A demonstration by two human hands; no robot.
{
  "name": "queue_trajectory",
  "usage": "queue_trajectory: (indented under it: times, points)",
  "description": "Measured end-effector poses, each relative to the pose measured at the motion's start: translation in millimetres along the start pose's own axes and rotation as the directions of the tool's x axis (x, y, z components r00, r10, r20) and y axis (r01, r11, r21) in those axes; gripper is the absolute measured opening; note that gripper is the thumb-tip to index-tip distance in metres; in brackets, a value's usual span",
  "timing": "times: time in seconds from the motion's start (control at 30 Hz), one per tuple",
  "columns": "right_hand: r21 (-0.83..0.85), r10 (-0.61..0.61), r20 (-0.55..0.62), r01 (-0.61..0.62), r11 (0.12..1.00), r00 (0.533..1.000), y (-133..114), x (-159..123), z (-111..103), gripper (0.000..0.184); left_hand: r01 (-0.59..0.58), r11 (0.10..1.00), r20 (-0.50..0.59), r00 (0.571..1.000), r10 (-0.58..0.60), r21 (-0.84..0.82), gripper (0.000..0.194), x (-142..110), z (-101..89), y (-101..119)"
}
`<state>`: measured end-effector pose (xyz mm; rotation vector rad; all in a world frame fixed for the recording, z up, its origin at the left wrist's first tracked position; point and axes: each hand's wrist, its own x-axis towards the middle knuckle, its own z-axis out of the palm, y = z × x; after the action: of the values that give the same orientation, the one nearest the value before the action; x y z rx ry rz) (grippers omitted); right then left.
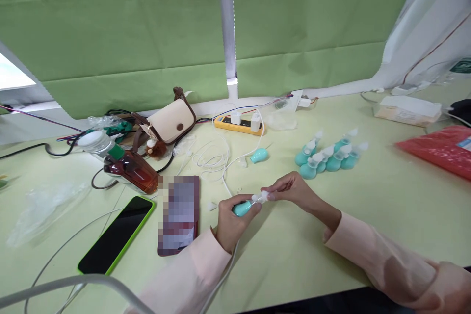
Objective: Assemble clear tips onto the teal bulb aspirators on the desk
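My left hand [230,223] is closed around a teal bulb syringe [242,208], its clear neck pointing to the right. At that end, the fingers of my right hand [294,190] pinch a small white tip [265,196], which meets the neck; whether it is fully seated I cannot tell. A loose teal bulb [259,155] lies on its side beyond my hands, beside a small clear piece [243,162]. Just left of my left hand is a small white cone-shaped piece [211,206]. Several teal bulbs with white tips [333,159] stand grouped to the right.
Left of my hands lie a phone with a red case [196,216], a green-edged phone [117,235] and a bottle of amber liquid [128,169]. Behind are a cream handbag [171,120], a yellow power strip [224,125] and white cables. A red plastic packet [437,149] lies far right.
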<state>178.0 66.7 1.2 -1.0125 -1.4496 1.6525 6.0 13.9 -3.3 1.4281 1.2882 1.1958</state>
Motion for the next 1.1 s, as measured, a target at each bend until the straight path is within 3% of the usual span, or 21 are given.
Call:
queue_trajectory:
  times: [0.27,0.7,0.97,1.1]
  points:
    - [-0.084,0.061,0.15,-0.049,0.995,0.987,-9,1,-11,0.016,-0.145,0.986,0.127,0.983,0.134,0.084,0.015,0,-3.1,2]
    - [-0.132,0.139,0.239,-0.11,0.985,0.961,-11,-2,-14,0.014,-0.432,0.853,0.227,0.898,0.377,0.292,0.021,0,-7.1,-6]
    - [0.004,0.146,0.192,-0.149,0.989,0.97,-7,0,-8,0.014,-0.416,0.879,0.164,0.908,0.386,0.235,0.019,-2,-6.7,1]
    - [0.038,0.18,0.196,-0.191,0.981,0.964,4,-7,17,0.016,-0.383,0.904,0.119,0.923,0.366,0.19,0.013,-2,-3.2,11]
